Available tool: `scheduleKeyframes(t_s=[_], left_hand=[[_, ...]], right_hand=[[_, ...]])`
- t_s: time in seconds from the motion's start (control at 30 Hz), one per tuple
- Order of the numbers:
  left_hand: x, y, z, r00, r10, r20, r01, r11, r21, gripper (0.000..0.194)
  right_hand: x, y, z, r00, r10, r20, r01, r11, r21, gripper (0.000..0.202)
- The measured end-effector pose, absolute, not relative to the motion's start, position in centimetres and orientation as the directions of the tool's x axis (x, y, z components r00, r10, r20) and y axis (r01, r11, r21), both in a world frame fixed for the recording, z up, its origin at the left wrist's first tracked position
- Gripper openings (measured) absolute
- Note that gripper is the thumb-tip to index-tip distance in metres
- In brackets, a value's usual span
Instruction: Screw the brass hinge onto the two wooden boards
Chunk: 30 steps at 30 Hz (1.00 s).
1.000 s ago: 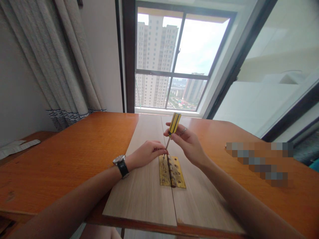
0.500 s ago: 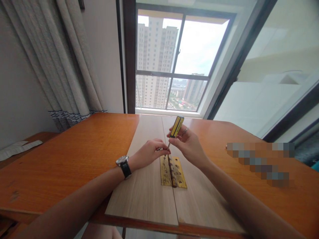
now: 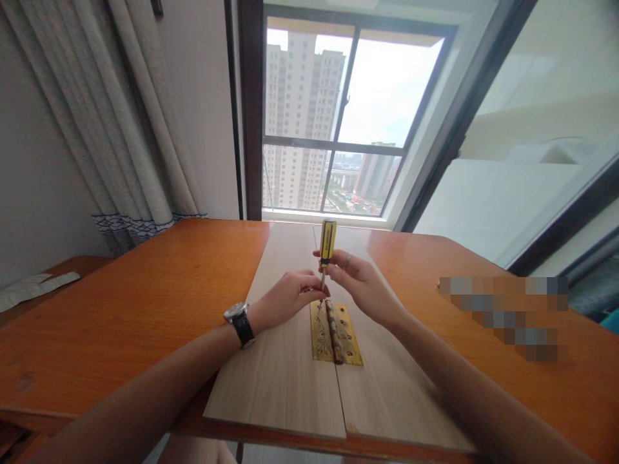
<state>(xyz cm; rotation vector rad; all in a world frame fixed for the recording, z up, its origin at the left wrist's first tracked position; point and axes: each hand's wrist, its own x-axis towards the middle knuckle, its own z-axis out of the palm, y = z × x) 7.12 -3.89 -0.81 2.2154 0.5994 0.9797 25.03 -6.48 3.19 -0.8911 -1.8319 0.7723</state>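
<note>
Screwdriver [image 3: 327, 243]: standing nearly upright, its handle having swung leftward since the earlier frame; its shaft is pointing down at the hinge's far end;
Right hand [image 3: 365, 282]: pinching the handle's base;
Left hand [image 3: 286, 299]: pinching around the lower shaft;
Hinge [image 3: 321, 343]: spanning two boards [image 3: 283, 386].

Mottled golden-yellow hinge [image 3: 323, 341] on pale beige, streaked boards [image 3: 280, 380]
Above the hinge, a yellow-and-black striped screwdriver handle [image 3: 328, 241]; left of it, a black watch strap [image 3: 243, 328], orange-brown tabletop [image 3: 159, 290] and grey curtain [image 3: 97, 96] with a dark-blue-and-white patterned hem [image 3: 130, 225].
</note>
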Motion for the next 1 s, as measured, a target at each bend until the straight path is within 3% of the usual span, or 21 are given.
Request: scheduleKeyframes(t_s=[0.47,0.77,1.0], left_hand=[[7.0,-4.1,-0.8,0.574,0.648,0.500,0.246,-0.719,0.650,0.007],[7.1,-4.0,-0.9,0.611,0.653,0.447,0.199,-0.673,0.713,0.015],[7.1,-4.3,-0.8,0.602,0.663,0.445,0.275,-0.695,0.664,0.015]], right_hand=[[25.1,-5.8,2.5,-0.288,0.860,0.421,0.129,0.470,-0.873,0.023],[24.9,-6.9,2.9,-0.315,0.825,0.469,0.146,0.530,-0.835,0.031],[25.2,-6.2,2.9,-0.249,0.846,0.472,0.245,0.526,-0.814,0.018]])
